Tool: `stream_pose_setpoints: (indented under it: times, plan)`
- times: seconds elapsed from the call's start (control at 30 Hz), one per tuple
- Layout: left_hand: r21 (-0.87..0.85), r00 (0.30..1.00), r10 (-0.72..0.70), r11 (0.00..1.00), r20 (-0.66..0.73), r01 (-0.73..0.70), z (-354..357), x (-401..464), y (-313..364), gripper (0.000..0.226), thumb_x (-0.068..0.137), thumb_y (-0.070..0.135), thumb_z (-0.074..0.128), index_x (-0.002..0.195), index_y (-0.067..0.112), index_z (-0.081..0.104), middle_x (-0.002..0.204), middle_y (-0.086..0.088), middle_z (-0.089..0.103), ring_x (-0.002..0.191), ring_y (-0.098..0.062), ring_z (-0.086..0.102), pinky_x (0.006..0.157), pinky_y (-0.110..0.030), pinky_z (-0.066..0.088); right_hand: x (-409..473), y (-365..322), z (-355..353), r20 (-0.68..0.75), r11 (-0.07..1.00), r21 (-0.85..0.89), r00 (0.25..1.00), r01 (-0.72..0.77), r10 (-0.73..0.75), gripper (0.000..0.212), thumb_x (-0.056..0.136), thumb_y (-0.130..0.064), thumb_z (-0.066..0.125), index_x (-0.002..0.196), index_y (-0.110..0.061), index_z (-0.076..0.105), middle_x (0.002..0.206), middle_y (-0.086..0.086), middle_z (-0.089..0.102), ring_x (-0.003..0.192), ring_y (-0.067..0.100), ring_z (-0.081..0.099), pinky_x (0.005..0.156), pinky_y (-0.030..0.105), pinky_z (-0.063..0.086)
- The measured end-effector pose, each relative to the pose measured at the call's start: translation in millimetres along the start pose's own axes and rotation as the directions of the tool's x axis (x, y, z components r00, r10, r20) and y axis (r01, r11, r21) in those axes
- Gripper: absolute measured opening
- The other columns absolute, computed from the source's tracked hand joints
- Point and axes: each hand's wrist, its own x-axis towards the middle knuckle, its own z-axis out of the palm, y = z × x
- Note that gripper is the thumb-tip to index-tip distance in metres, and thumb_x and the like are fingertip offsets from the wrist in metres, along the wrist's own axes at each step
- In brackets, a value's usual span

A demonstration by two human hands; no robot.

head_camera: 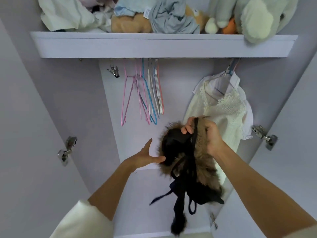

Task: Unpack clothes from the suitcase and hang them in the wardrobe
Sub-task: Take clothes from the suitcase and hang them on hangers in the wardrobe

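Note:
I face the open wardrobe. My right hand grips the top of a black garment with brown fur trim, holding it up in front of the wardrobe interior; black straps and a pompom dangle below it. My left hand is open, fingers spread, its fingertips touching the garment's left side. Several empty pink, blue and white hangers hang from the rail at the centre. A white lace blouse hangs on the rail at the right, just behind the held garment. The suitcase is out of view.
A shelf above the rail holds crumpled clothes and plush toys. A metal clip hangs at the rail's left. Both wardrobe doors stand open, with hinges at left and right.

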Motion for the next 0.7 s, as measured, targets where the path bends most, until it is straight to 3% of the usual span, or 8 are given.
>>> stream_pose_setpoints:
  times: [0.1,0.2,0.3,0.4,0.5,0.6,0.7]
  plan:
    - [-0.138,0.989,0.025,0.990,0.147,-0.005,9.9,13.8,3.3,0.093,0.079,0.041,0.072,0.147,0.035,0.010,0.153,0.008,0.020,0.140,-0.023,0.024,0.113,-0.039,0.027,15.7,-7.3,-2.2,0.050,0.997,0.052,0.997,0.050,-0.052,0.018,0.056,-0.022,0.052,0.039,-0.014,0.053,0.043,-0.002,0.041,0.038,0.011,0.040,0.048,0.021,0.039]
    - [-0.086,0.994,-0.023,0.996,0.103,0.032,17.1,25.4,13.1,0.070,0.087,0.034,0.063,0.145,0.021,0.027,0.145,0.001,0.037,0.134,-0.023,0.035,0.103,-0.034,0.034,27.4,-11.7,-5.7,0.109,0.997,-0.005,0.991,0.081,-0.080,0.019,0.051,-0.032,0.061,0.042,-0.017,0.056,0.044,-0.004,0.043,0.039,0.009,0.041,0.046,0.018,0.039]
    - [-0.153,0.999,-0.026,0.988,0.044,0.033,12.8,33.9,13.6,0.050,0.092,0.027,0.057,0.136,0.008,0.045,0.136,-0.004,0.051,0.124,-0.022,0.047,0.103,-0.031,0.037,38.1,-14.7,-24.3,-0.019,0.996,-0.076,0.999,0.049,-0.051,0.020,0.067,-0.012,0.050,0.049,-0.009,0.058,0.051,0.004,0.051,0.053,0.018,0.050,0.064,0.027,0.045]
    - [-0.255,0.994,-0.031,0.967,-0.101,0.004,-1.1,33.9,11.6,0.039,0.093,0.025,0.054,0.129,0.010,0.051,0.127,-0.007,0.057,0.113,-0.022,0.054,0.101,-0.033,0.043,47.5,-15.4,-54.6,-0.161,0.946,-0.323,0.985,0.002,-0.057,0.042,0.081,0.009,0.032,0.062,-0.008,0.065,0.075,0.007,0.067,0.077,0.023,0.061,0.080,0.031,0.048]
    - [-0.008,0.988,0.017,1.000,-0.155,-0.018,-17.2,31.0,7.7,0.037,0.089,0.035,0.061,0.119,0.015,0.054,0.110,0.000,0.061,0.098,-0.014,0.057,0.086,-0.024,0.046,46.7,-8.8,-87.8,-0.260,0.873,-0.483,0.963,-0.061,-0.076,0.040,0.080,0.018,0.029,0.074,-0.006,0.060,0.094,0.008,0.064,0.085,0.025,0.059,0.067,0.027,0.044]
    - [0.251,0.996,-0.043,0.966,-0.081,0.063,-29.2,23.7,0.7,0.048,0.078,0.047,0.070,0.113,0.020,0.050,0.105,0.005,0.058,0.096,-0.012,0.056,0.082,-0.023,0.046,44.6,1.1,-102.5,-0.256,0.721,-0.680,0.965,-0.137,-0.058,0.043,0.081,0.017,0.028,0.071,-0.011,0.060,0.079,0.005,0.058,0.065,0.022,0.049,0.048,0.020,0.036]
    - [0.153,0.983,-0.022,0.987,-0.180,0.050,-38.0,19.0,-0.3,0.039,0.080,0.026,0.073,0.114,0.013,0.058,0.109,-0.001,0.062,0.102,-0.019,0.058,0.084,-0.023,0.044,53.2,11.7,-95.6,-0.235,0.547,-0.799,0.967,-0.250,0.098,0.043,0.085,0.013,0.032,0.071,-0.014,0.062,0.077,0.007,0.056,0.063,0.024,0.045,0.051,0.023,0.034]
